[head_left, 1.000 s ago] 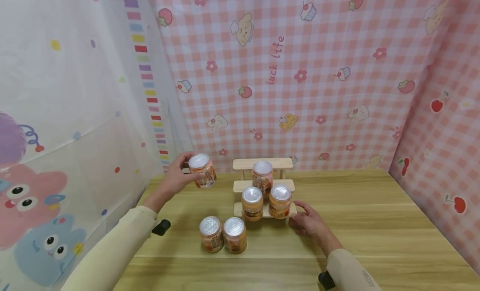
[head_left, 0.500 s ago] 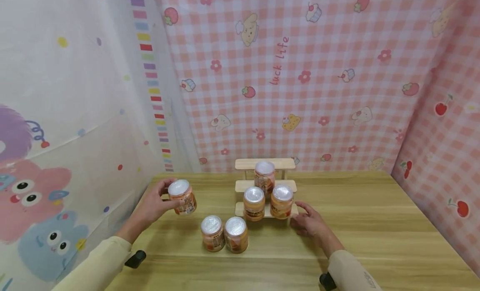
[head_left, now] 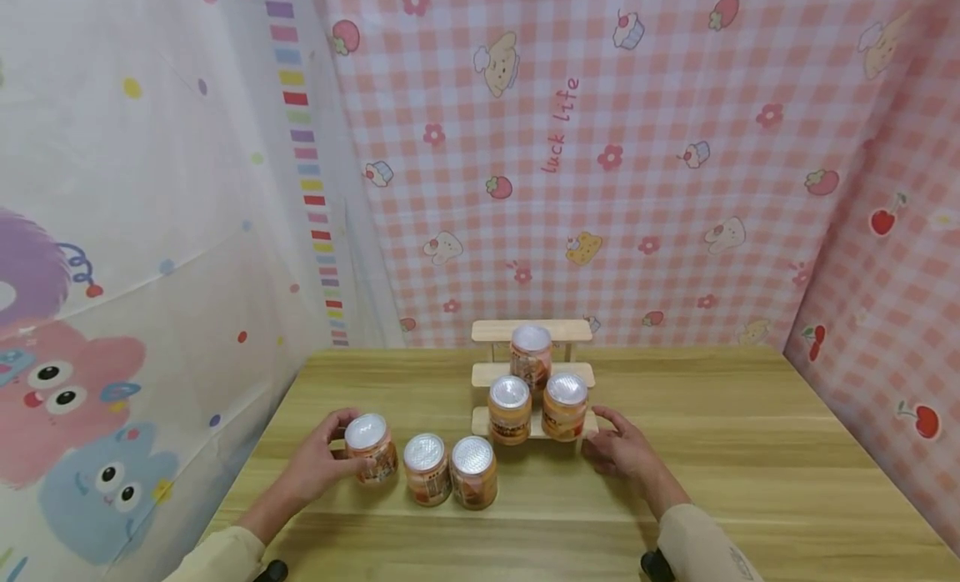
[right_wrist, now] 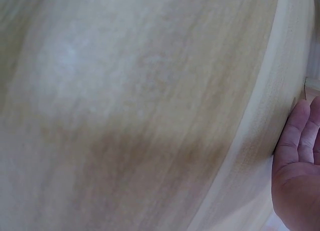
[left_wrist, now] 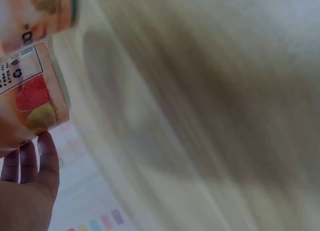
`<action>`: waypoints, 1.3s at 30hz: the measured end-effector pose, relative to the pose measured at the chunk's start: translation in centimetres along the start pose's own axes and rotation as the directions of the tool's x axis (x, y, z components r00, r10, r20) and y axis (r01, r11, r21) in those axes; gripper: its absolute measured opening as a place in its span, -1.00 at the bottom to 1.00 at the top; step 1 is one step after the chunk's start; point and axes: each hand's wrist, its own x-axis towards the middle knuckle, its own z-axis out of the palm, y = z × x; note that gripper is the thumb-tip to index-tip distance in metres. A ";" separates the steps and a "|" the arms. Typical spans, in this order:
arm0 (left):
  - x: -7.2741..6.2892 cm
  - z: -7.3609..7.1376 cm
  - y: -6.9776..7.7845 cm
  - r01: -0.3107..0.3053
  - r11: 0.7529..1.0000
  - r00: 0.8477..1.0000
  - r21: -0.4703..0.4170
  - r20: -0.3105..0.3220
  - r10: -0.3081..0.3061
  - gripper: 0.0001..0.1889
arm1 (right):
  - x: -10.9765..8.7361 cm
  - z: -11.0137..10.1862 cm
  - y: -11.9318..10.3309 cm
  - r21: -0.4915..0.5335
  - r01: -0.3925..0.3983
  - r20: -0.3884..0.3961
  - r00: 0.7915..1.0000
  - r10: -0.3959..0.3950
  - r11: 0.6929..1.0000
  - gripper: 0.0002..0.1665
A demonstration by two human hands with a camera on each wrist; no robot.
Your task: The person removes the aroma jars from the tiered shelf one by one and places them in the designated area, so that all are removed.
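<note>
Left hand (head_left: pixel 318 464) curled round the leftmost jar (head_left: pixel 377 450), right hand (head_left: pixel 624 455) relaxed, fingers extended, at a wooden rack (head_left: pixel 491 373)

Far cloth (head_left: pixel 570 198) was checked pink and white, scattered with red strawberries and pink flowers. Left sheet (head_left: pixel 202 165) was white with multicoloured spots (its cartoon figures (head_left: pixel 82 369) were pink, blue and purple). Table (head_left: pixel 712 465) showed yellow-brown streaked grain; rack (head_left: pixel 491 331), paler wood. Jars (head_left: pixel 510 423) bore orange labels and silvery lids (head_left: pixel 510 391). Sleeves (head_left: pixel 697 536) were cream.
</note>
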 end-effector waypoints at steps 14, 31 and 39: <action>-1.2 2.0 -1.5 0.041 0.999 0.999 -0.034 0.005 -0.041 -0.25 | 0.2 -0.1 0.6 0.015 -0.010 0.004 1.000 0.010 1.000 -0.36; -1.1 1.9 -2.2 0.045 0.999 0.999 0.019 0.020 -0.045 -0.15 | 0.2 0.1 0.4 0.013 -0.002 0.013 1.000 0.002 1.000 -0.36; -0.9 0.7 -1.2 0.015 1.000 0.999 0.014 0.043 -0.015 -0.14 | 0.1 -0.2 0.3 0.011 -0.008 0.000 1.000 0.008 1.000 -0.35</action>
